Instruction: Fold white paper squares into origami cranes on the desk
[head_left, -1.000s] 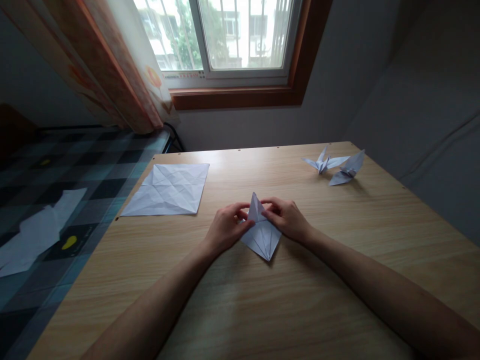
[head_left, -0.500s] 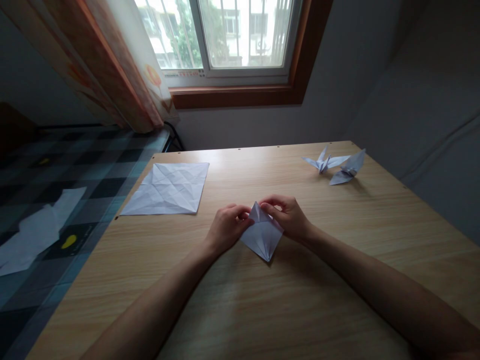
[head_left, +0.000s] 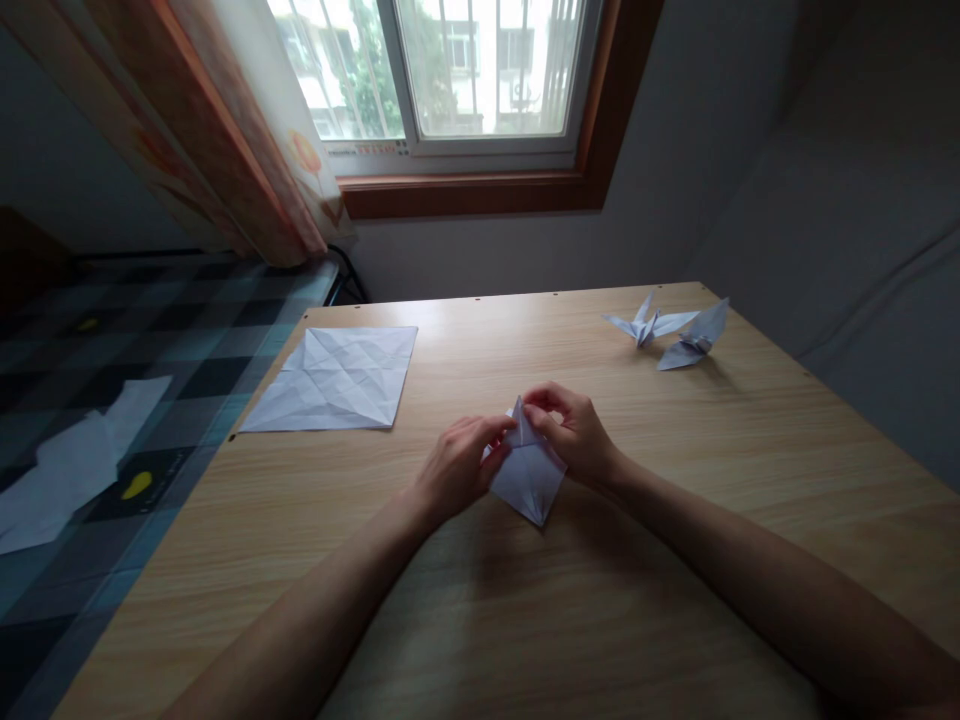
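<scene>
A small white sheet of paper folded into a diamond (head_left: 531, 478) is between my hands over the middle of the table, one point towards me and a narrow tip pointing away. My left hand (head_left: 466, 458) grips its left side, thumb below and fingers up near the tip. On the far right side, my right hand (head_left: 574, 430) pinches the paper close to that same tip with thumb and forefinger. Creases run down the paper's centre and across it. Parts of its side corners are hidden behind my fingers.
A creased white paper sheet (head_left: 341, 378) lies flat at the table's far left. Two folded paper cranes, one (head_left: 646, 325) beside the other (head_left: 697, 340), stand at the far right. Torn white paper (head_left: 79, 470) rests on the checked bed cover (head_left: 225, 300) left of the wooden table (head_left: 450, 620).
My left fingers have moved up and right onto the paper's tip, which looks narrower now. The right hand has shifted only slightly and keeps its pinch.
</scene>
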